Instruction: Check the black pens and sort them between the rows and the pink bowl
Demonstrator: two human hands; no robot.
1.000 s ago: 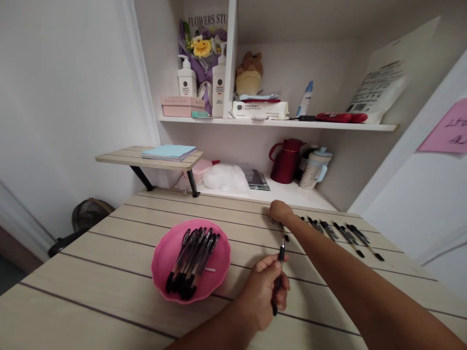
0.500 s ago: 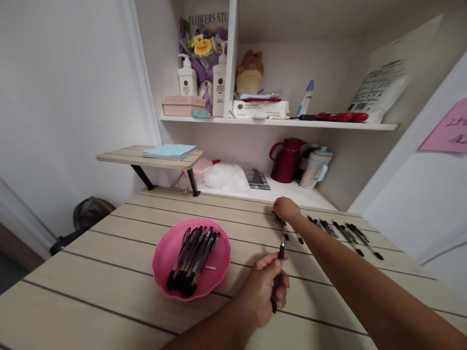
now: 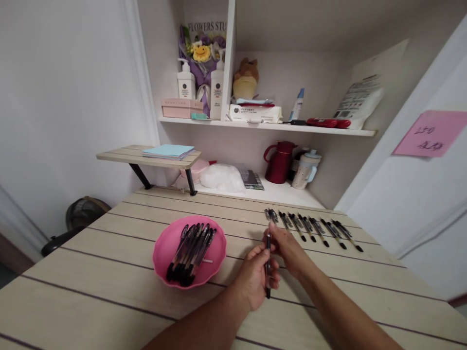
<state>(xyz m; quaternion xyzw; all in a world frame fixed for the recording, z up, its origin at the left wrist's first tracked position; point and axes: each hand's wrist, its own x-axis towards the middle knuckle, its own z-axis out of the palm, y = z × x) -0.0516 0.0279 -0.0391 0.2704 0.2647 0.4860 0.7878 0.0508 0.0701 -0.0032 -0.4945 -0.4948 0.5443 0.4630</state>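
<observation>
My left hand is closed around a black pen, held upright with its metal tip pointing up and away from me. My right hand is at the pen's upper end, its thumb and fingers drawn together beside the tip. Whatever those fingers pinch is hidden. To the left, a pink scalloped plate bears several black pens lying side by side, plus a small white stick. Beyond my right hand, a row of black-and-clear pen parts lies on the wood-slat table, some with yellowish sections.
A small raised stand with blue paper stands at the back left. Behind the table are a white plastic bag, a red jug and a pale cup. Above them runs a shelf with bottles and boxes.
My right hand has come back from the left end of the row of pen parts to the pen tip in my left hand. The view has turned slightly right.
</observation>
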